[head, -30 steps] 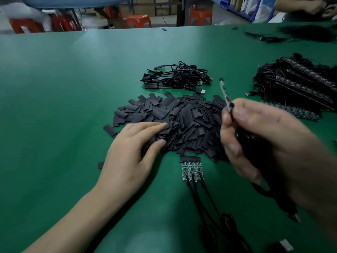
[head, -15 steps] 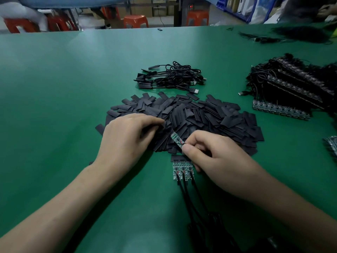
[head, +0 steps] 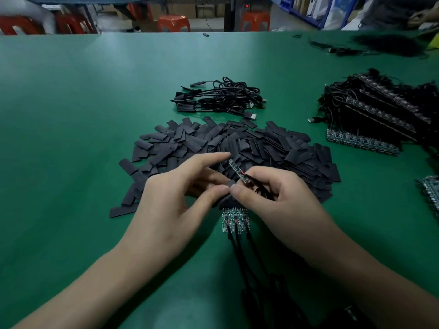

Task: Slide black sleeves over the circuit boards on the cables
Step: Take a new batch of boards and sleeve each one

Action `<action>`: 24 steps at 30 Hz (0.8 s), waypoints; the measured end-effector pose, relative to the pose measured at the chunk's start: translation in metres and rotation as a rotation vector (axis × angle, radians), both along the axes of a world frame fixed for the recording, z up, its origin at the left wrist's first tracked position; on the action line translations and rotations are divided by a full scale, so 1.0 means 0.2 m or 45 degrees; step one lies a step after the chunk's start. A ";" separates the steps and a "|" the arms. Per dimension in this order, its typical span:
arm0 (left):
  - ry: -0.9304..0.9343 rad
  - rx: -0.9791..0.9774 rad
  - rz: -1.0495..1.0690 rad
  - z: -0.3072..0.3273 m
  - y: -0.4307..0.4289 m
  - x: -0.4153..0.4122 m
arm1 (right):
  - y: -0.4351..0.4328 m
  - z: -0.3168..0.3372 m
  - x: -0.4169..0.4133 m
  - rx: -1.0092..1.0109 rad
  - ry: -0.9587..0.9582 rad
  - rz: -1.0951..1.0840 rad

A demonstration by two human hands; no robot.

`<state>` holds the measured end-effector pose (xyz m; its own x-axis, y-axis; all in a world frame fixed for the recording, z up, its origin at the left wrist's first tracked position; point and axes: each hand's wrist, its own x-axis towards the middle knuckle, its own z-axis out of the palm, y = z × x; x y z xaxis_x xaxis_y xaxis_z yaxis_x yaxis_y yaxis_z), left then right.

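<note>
At the near middle of a green bench [head: 71, 119], a worker's right hand [head: 273, 195] pinches a narrow circuit board [head: 238, 171] by its wired end. The fingers are curled round the board's black cable [head: 261, 189], and the board tilts up and away to the left. The left hand [head: 175, 200] holds a black sleeve [head: 230, 184] between thumb and middle finger, just beside the board's lower end, with the forefinger stretched out above it. The two thumbs nearly touch.

Behind the hands a loose pile of black sleeves [head: 249, 146] spreads across the bench's centre. Directly below the hands three bare boards [head: 234, 220] lie side by side, their cables [head: 247, 255] running towards the near edge.

Farther back sits a small bundle of sleeved cables [head: 218, 98]. Along the right edge there is a deep stack of cabled boards [head: 384, 108], fronted by a row of boards [head: 361, 141], and more boards [head: 431, 195] lie at the frame's right margin. The left half of the bench is open green surface all the way to the far edge.

A dark heap [head: 389, 45] lies in the far right corner, near another person's hand [head: 421, 16]. Red stools [head: 173, 21] stand beyond the far edge.
</note>
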<state>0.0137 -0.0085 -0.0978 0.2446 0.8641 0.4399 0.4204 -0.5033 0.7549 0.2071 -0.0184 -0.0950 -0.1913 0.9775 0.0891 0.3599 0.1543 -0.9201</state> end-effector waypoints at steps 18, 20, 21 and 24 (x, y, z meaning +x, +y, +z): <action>-0.060 0.085 0.156 0.02 -0.04 -0.04 | 0.00 0.05 0.13 0.122 -0.275 0.110; -0.063 0.066 0.140 0.02 -0.04 -0.04 | -0.01 0.04 0.14 0.096 -0.301 0.158; -0.059 0.063 0.128 0.02 -0.03 -0.04 | -0.01 0.04 0.14 0.086 -0.316 0.175; -0.031 0.072 0.092 0.01 -0.03 -0.05 | -0.01 0.05 0.13 0.078 -0.351 0.201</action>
